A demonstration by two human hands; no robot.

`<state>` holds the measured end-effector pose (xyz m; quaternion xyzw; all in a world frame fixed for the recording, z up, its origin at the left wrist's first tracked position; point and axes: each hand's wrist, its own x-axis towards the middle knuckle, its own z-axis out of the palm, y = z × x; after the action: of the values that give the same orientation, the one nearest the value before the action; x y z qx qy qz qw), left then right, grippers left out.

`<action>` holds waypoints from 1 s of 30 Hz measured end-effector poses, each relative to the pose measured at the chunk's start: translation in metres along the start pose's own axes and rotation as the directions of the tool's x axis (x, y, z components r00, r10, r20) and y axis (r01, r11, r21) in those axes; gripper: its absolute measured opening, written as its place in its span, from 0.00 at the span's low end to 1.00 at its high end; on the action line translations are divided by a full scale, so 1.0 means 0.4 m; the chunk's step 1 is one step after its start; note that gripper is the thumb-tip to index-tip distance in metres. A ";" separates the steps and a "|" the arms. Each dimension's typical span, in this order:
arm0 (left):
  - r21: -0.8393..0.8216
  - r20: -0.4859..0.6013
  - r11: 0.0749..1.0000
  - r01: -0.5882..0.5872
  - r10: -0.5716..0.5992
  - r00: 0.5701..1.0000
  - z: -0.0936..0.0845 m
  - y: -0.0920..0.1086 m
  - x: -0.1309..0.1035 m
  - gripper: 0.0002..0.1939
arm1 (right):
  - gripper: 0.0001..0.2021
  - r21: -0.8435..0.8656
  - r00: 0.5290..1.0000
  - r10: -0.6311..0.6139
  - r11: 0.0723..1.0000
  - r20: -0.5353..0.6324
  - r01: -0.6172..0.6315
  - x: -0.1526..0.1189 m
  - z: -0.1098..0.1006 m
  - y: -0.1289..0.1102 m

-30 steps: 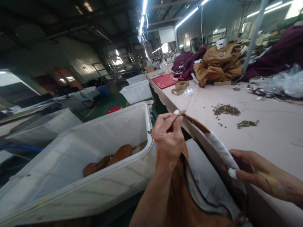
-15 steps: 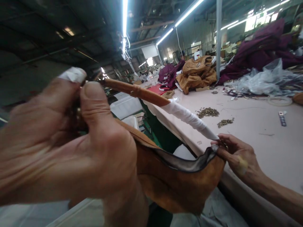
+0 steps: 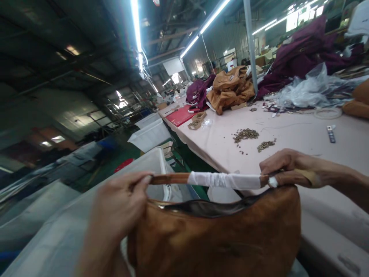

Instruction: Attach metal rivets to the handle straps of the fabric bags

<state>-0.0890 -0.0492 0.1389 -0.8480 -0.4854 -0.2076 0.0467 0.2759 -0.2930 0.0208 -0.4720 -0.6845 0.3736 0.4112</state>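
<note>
A brown handbag point(image 3: 219, 238) hangs between my two hands, its zipped top partly open on a dark lining. Its strap point(image 3: 170, 178) runs across above the opening, with white wrapping point(image 3: 225, 180) round the middle and right part. My left hand point(image 3: 123, 204), blurred, is closed on the strap's left end beside the bag's corner. My right hand point(image 3: 288, 169) pinches the strap's right end at the other top corner; tape is wrapped on its fingers. The bag's lower part runs out of view.
On the pale table point(image 3: 288, 130) lie small metal pieces point(image 3: 245, 134), a small box point(image 3: 197, 120), a red sheet point(image 3: 180, 115), brown bags point(image 3: 230, 88), purple bags point(image 3: 300, 57) and clear plastic point(image 3: 308, 90). White bins point(image 3: 150, 134) stand left of the table, below its edge.
My left hand has moved down and away from the camera, bringing the strap nearly level. The bag has swung round so its broad side faces me. Both hands keep their hold.
</note>
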 end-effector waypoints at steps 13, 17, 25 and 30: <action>-0.853 0.230 0.454 -0.257 0.770 0.596 0.356 0.369 -0.116 0.14 | 0.22 0.126 0.992 0.127 0.984 0.000 -0.126 0.043 0.051 0.086; -0.863 0.301 0.501 -0.063 0.609 0.734 0.419 0.360 -0.102 0.19 | 0.26 0.215 0.906 0.251 0.959 -0.340 -0.185 0.045 0.101 0.130; -0.830 0.277 0.552 0.079 0.285 0.918 0.449 0.315 -0.100 0.19 | 0.40 0.509 0.812 0.332 0.859 -0.479 -0.052 0.103 0.463 0.109; -0.775 0.235 0.631 0.026 0.250 0.939 0.400 0.293 -0.076 0.18 | 0.33 0.574 0.882 0.298 0.818 -0.365 -0.038 0.114 0.463 0.100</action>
<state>0.0455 -0.0902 -0.0044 -0.8374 -0.2971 -0.2501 -0.3845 0.1100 -0.2613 -0.0763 -0.4652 -0.3911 0.4740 0.6372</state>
